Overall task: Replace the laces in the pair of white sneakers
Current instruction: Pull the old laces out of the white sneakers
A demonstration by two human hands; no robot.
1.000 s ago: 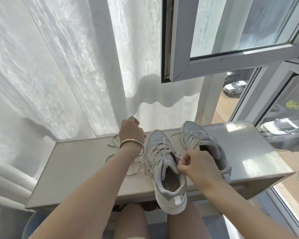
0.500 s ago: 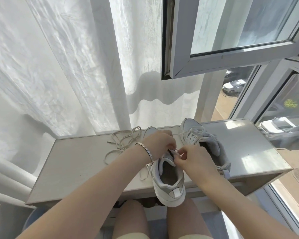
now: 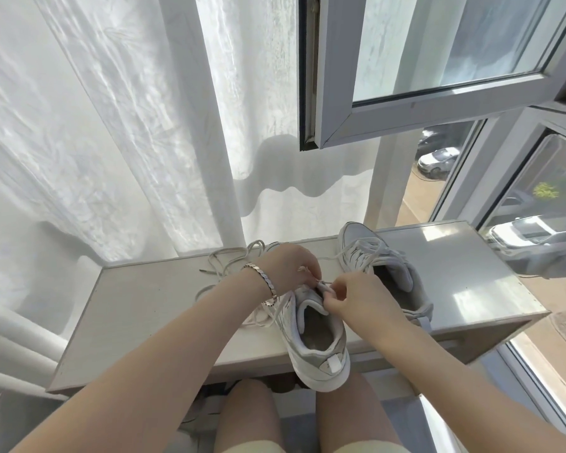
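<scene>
Moving left hand (image 3: 288, 269) off loose laces (image 3: 229, 259) to right hand (image 3: 356, 299) at centre shoe (image 3: 314, 348) | pinching its lace (image 3: 322, 284) with both | apparently starting unlacing

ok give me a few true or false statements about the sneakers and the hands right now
1. The left hand and right hand both pinch a lace at the tongue of the near sneaker. True.
2. The far sneaker has no lace in it. False: a lace is threaded through it.
3. Loose laces lie on the table left of the near sneaker. True.
4. The near sneaker sits wholly on the table. False: its heel overhangs the front edge.
5. The bracelet is on the right wrist. False: it is on the left wrist.
</scene>
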